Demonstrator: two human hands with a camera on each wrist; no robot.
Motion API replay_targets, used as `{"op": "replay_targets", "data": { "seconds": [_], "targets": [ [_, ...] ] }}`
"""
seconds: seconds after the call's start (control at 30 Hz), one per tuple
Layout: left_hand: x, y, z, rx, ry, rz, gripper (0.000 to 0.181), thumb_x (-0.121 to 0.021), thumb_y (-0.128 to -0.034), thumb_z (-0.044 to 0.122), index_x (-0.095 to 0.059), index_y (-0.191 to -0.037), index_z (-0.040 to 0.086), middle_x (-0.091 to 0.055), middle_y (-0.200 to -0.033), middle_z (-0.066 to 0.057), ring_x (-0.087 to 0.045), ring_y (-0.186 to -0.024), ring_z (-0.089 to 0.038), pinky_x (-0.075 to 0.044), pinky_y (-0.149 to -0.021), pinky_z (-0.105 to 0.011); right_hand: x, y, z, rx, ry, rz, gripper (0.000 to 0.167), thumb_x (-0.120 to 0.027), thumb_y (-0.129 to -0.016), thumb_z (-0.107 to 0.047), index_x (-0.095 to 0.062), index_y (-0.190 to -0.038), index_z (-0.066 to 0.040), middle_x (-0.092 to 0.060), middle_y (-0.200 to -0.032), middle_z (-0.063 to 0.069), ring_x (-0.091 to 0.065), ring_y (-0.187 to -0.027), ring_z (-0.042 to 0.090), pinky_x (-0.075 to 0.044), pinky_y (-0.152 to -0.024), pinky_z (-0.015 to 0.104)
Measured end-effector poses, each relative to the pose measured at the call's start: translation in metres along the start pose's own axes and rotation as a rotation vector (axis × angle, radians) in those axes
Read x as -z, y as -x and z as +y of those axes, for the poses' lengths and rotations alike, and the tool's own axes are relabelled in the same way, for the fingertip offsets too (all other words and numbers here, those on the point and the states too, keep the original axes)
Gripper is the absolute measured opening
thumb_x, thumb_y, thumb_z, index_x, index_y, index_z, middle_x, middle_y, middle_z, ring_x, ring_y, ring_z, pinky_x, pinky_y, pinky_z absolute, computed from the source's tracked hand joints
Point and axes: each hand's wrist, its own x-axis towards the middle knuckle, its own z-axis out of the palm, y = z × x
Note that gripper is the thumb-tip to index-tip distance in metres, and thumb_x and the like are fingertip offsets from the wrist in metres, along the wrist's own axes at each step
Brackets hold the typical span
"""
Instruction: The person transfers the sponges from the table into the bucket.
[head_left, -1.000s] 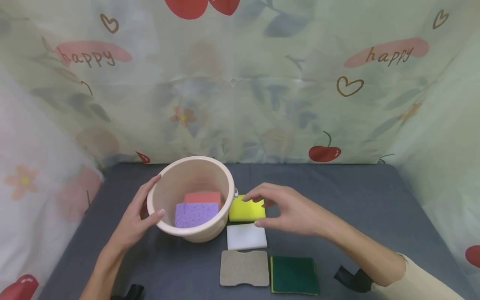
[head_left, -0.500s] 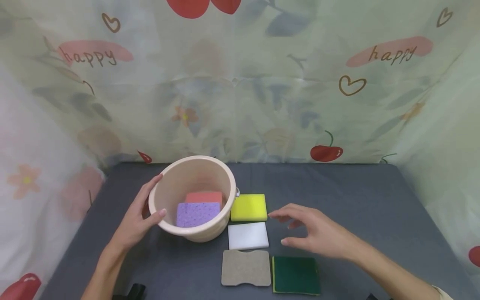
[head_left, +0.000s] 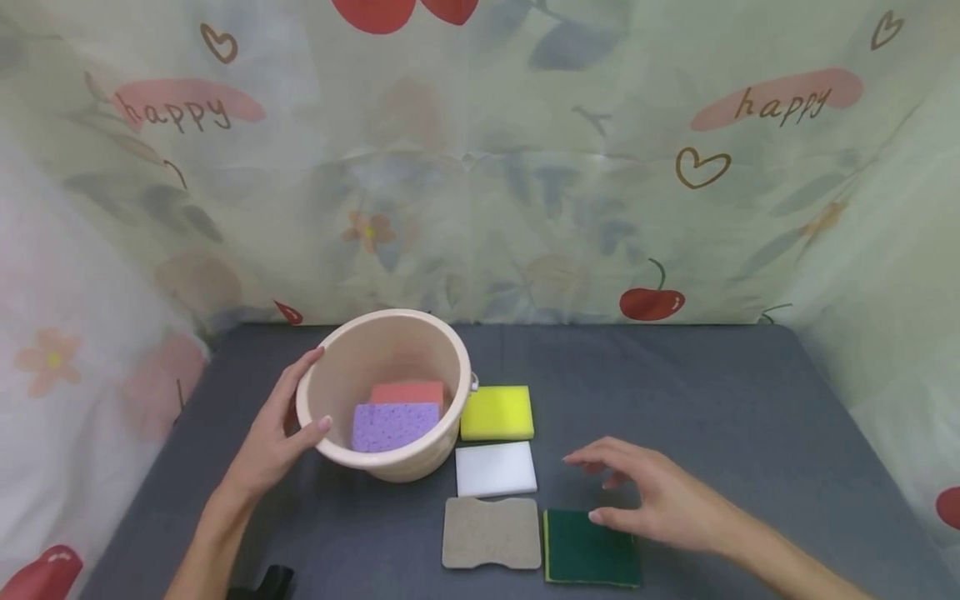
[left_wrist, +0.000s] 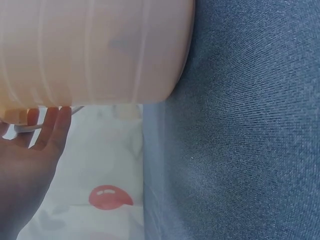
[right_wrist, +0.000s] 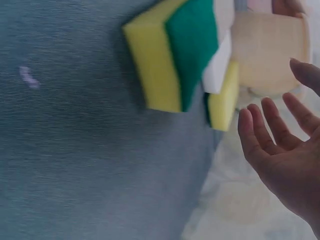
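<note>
Left hand (head_left: 270,437): gripping the cream, round plastic bucket (head_left: 393,354) at its left side, thumb at the rim, fingers around the outside wall. Bucket stands on the dark blue-grey cloth-covered table (head_left: 675,392); inside, a speckled purple rectangular sponge (head_left: 396,428) sits in front of a coral-red rectangular block (head_left: 408,392).

Right hand (head_left: 656,498): fingers loosely bent, thumb well apart from them, holding nothing. It is raised near the dark green-topped, yellow-bodied sponge (head_left: 588,554) (thumb overlaps it in the head view; right wrist view shows them apart).

Right of bucket, far to near: bright yellow rectangular sponge (head_left: 497,412), white rectangular block (head_left: 496,469), grey-brown pad with notched long edges (head_left: 491,533). Green-topped sponge lies just beside the pad.
</note>
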Motion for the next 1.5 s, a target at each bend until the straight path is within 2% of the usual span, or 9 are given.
{"op": "replay_targets", "data": {
  "seconds": [0.23,0.37,0.47,0.6,0.87,1.07,1.33,1.5],
  "targets": [
    [-0.001,-0.002,0.003,-0.002,-0.013,-0.006,0.083,-0.064,-0.0816,-0.013,-0.032,-0.155,0.010,-0.038,-0.147,-0.014,-0.050,-0.117,-0.013,-0.047,-0.087,-0.015,-0.009,0.011,0.016,-0.019,-0.034,-0.001,0.053,-0.077,-0.087,-0.026,-0.056,-0.136,-0.024,-0.060,-0.127,0.003,-0.060,-0.112,0.019,-0.055,-0.083,0.035],
    [0.000,0.000,0.004,0.000,-0.028,0.005,0.083,-0.065,-0.0811,-0.013,-0.033,-0.155,0.010,-0.038,-0.147,-0.014,-0.051,-0.116,-0.013,-0.046,-0.087,-0.015,-0.013,0.015,0.021,-0.116,-0.042,-0.043,0.054,-0.078,-0.086,-0.028,-0.058,-0.135,-0.022,-0.060,-0.126,0.000,-0.059,-0.112,0.019,-0.054,-0.087,0.034],
    [0.000,0.001,0.004,0.000,-0.038,0.009,0.083,-0.065,-0.0812,-0.012,-0.033,-0.155,0.011,-0.037,-0.147,-0.013,-0.050,-0.117,-0.012,-0.046,-0.088,-0.015,-0.018,0.017,0.024,-0.192,-0.011,-0.083,0.054,-0.077,-0.086,-0.036,-0.058,-0.135,-0.024,-0.059,-0.125,-0.005,-0.059,-0.110,0.014,-0.053,-0.088,0.033],
    [0.000,0.002,0.003,0.003,-0.053,0.004,0.083,-0.065,-0.0824,-0.011,-0.032,-0.155,0.011,-0.036,-0.148,-0.015,-0.049,-0.119,-0.012,-0.044,-0.090,-0.014,-0.025,0.021,0.029,-0.230,0.039,-0.108,0.056,-0.074,-0.086,-0.045,-0.057,-0.136,-0.025,-0.059,-0.123,-0.009,-0.058,-0.108,0.009,-0.052,-0.088,0.033],
    [-0.001,0.003,0.002,0.040,-0.066,0.013,0.083,-0.065,-0.0837,-0.009,-0.032,-0.156,0.014,-0.036,-0.149,-0.013,-0.048,-0.120,-0.013,-0.043,-0.091,-0.014,-0.034,0.027,0.032,-0.444,-0.001,-0.192,0.065,-0.079,-0.079,-0.049,-0.056,-0.136,-0.028,-0.057,-0.122,-0.006,-0.052,-0.104,0.020,-0.052,-0.083,0.043],
    [-0.001,0.004,0.002,0.020,-0.046,0.021,0.084,-0.064,-0.0825,-0.011,-0.032,-0.156,0.013,-0.036,-0.149,-0.013,-0.048,-0.120,-0.013,-0.043,-0.091,-0.014,-0.042,0.028,0.038,-0.413,0.012,-0.201,0.071,-0.080,-0.077,-0.052,-0.054,-0.138,-0.026,-0.054,-0.125,-0.006,-0.048,-0.108,0.022,-0.049,-0.082,0.041],
    [-0.002,0.004,0.000,0.012,-0.042,0.021,0.084,-0.065,-0.0823,-0.011,-0.032,-0.156,0.013,-0.036,-0.150,-0.013,-0.048,-0.120,-0.012,-0.043,-0.092,-0.014,-0.048,0.028,0.044,-0.335,0.075,-0.169,0.075,-0.077,-0.077,-0.058,-0.054,-0.139,-0.025,-0.053,-0.121,-0.009,-0.048,-0.103,0.013,-0.048,-0.080,0.033],
    [-0.002,0.004,-0.002,0.007,-0.039,0.014,0.084,-0.064,-0.0828,-0.011,-0.031,-0.156,0.014,-0.035,-0.150,-0.013,-0.047,-0.121,-0.011,-0.043,-0.092,-0.015,-0.046,0.028,0.041,-0.356,0.102,-0.182,0.074,-0.077,-0.076,-0.059,-0.055,-0.138,-0.024,-0.054,-0.119,-0.010,-0.049,-0.102,0.012,-0.049,-0.080,0.035]
  ]
}}
